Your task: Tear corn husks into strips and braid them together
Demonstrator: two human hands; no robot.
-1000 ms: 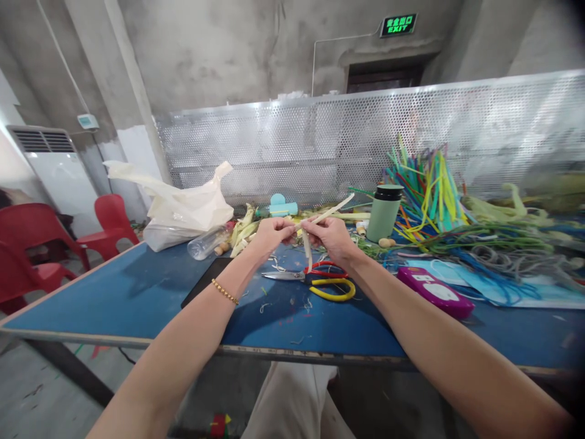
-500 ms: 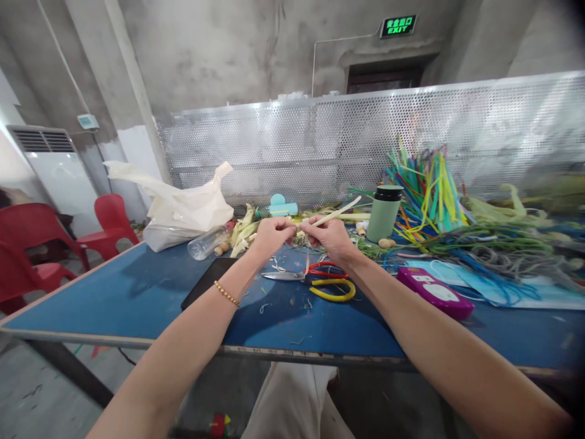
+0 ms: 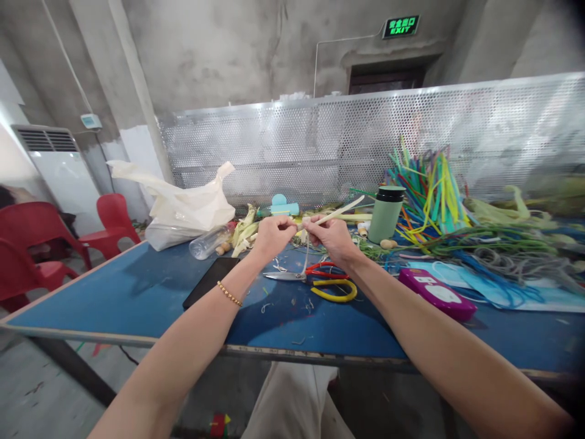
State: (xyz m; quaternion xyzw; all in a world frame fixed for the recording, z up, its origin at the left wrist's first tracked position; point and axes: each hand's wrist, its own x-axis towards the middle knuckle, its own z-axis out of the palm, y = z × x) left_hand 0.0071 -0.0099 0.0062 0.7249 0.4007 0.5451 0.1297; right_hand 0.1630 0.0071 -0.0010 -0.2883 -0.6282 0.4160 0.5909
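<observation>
My left hand (image 3: 275, 235) and my right hand (image 3: 333, 236) are close together over the middle of the blue table, fingers pinched. A pale flat strip of plant fibre (image 3: 343, 210) is pinched in my right hand and sticks out up and to the right. A thin pale end (image 3: 306, 256) hangs down below the fingers. My left fingertips pinch the strip's other side; the exact grip is too small to make out. Under the hands lie scissors (image 3: 286, 276) with one red and one yellow handle, apart from both hands.
A black phone (image 3: 208, 283), a clear bottle (image 3: 205, 245) and a white plastic bag (image 3: 187, 210) lie left. To the right stand a green tumbler (image 3: 384, 218), a purple box (image 3: 434, 294), blue face masks (image 3: 512, 289), coloured strips (image 3: 441, 189) and tangled cords (image 3: 498, 256).
My hands stay pinched over nearly the same spot, with a slightly wider gap between the fingertips. The view has shifted slightly.
</observation>
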